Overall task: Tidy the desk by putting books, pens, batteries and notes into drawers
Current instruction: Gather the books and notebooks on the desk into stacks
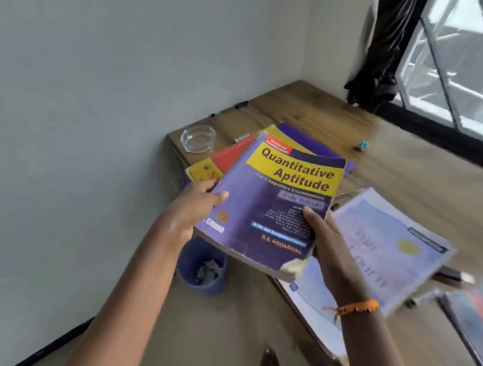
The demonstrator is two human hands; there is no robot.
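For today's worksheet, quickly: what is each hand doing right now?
Left hand: grips the Quantitative Aptitude book by its left edge.
Right hand: grips the same book's right edge.

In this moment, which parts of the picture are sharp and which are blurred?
Head view: the Quantitative Aptitude book reads sharp; the pale blue book at right is smeared by motion; the window is overexposed; desk edges bend from the wide lens.

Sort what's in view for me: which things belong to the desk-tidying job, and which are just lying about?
For the job:
- Quantitative Aptitude book, gripped by left hand and right hand
- books under it
- pale blue book on the desk

Lying about:
- glass ashtray
- small blue-white object
- blue waste bin on the floor
- dark cloth by the window
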